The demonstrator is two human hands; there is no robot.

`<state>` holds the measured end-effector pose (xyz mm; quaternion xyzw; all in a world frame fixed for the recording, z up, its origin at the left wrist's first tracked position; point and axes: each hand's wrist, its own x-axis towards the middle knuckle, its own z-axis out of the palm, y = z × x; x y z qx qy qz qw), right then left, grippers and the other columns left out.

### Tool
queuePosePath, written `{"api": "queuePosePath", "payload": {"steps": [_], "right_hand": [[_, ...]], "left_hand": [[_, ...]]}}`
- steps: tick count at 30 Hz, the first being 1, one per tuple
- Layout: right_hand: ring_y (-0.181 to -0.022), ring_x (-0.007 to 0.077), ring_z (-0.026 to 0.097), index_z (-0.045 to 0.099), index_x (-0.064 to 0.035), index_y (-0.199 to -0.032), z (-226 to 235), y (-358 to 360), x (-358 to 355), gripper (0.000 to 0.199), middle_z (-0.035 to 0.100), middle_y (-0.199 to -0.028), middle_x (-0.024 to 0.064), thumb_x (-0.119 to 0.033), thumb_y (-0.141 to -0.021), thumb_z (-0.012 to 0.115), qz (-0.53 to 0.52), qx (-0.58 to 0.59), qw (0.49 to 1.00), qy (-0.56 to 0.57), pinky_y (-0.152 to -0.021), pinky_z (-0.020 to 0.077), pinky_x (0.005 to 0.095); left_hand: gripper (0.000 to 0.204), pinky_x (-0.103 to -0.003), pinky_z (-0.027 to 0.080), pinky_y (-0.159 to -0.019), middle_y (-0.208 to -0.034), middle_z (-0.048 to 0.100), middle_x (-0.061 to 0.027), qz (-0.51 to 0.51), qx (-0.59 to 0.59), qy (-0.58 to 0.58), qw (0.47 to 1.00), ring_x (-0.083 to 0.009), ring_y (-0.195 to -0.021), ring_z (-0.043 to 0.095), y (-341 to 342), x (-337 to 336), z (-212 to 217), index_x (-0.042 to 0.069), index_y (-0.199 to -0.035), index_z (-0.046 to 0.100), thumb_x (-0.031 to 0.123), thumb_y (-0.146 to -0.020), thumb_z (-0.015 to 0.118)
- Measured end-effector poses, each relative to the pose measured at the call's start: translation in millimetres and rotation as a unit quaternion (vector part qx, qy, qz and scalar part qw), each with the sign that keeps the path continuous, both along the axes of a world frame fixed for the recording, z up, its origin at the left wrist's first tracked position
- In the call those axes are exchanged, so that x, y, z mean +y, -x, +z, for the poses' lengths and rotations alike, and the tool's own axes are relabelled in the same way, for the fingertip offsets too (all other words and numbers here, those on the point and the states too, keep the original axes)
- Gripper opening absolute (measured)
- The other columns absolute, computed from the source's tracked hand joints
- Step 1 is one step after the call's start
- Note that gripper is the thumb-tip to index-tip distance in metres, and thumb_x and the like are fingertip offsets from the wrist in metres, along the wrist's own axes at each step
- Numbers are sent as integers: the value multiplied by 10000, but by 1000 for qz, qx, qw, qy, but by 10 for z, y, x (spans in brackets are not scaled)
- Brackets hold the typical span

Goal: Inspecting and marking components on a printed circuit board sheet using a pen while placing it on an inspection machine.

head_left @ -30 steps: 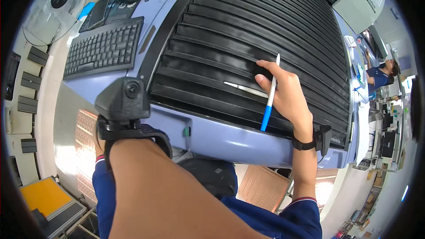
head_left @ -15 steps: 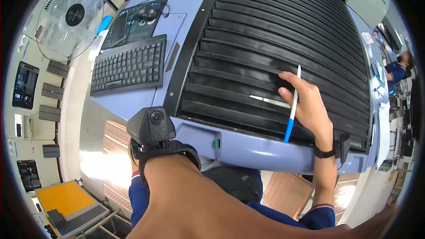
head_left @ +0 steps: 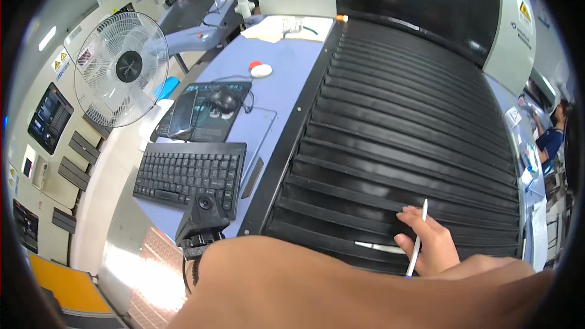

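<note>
My right hand (head_left: 432,245) is over the near right part of a black ribbed bellows cover (head_left: 378,140), thumb and forefinger curved with a gap between them. A slim white pen (head_left: 420,231) is held across that hand, pointed end away from me; only a bit of its blue end shows. From beside the thumb a thin pale metal tool (head_left: 378,246) points left over the ribs; its other end is hidden, so whether the hand grips it I cannot tell. My left hand is out of sight behind the black wrist camera (head_left: 204,216) and my forearm, near the keyboard.
Left of the cover are a black keyboard (head_left: 189,173), a phone (head_left: 183,113) and a mouse (head_left: 224,100) on a blue-grey machine top (head_left: 283,88). A white fan (head_left: 122,68) stands beyond the left edge. A person (head_left: 551,137) works at the far right.
My view has tilted up, so the machine's far end and dark window show and the near edge has dropped out. My right hand and the pen keep their place over the cover.
</note>
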<state>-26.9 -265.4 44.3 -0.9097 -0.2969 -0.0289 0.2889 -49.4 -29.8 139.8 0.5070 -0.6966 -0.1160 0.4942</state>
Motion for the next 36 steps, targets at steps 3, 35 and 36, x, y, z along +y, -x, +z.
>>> {"api": "queuePosePath", "payload": {"steps": [3, 35, 36], "right_hand": [[-1102, 453, 634, 637, -26, -1165, -35, -14, 21, 345, 647, -1199, 273, -156, -865, 749, -7, 14, 1000, 4, -906, 556, 475], [-822, 418, 677, 629, -17, -1174, 5, -156, -82, 298, 687, -911, 238, -108, -901, 710, -23, -37, 995, -88, -702, 529, 444], [-805, 411, 679, 633, -11, -1171, 41, -199, -65, 294, 686, -889, 240, -115, -906, 706, -30, -22, 996, -80, -693, 525, 439]], "left_hand": [[1337, -452, 246, -1112, -1440, 468, -204, 17, -16, -4, 1000, -326, -1372, 385, -56, 39, -59, -88, -1494, 318, 697, -527, 805], [1489, -408, 311, -1111, -1404, 531, -193, -72, -10, 62, 995, -294, -1350, 462, -17, -129, 305, -112, -1517, 277, 729, -440, 867], [1494, -407, 313, -1111, -1403, 532, -193, -97, 47, 40, 993, -293, -1349, 464, -50, -62, 327, -113, -1518, 275, 730, -437, 869]]}}
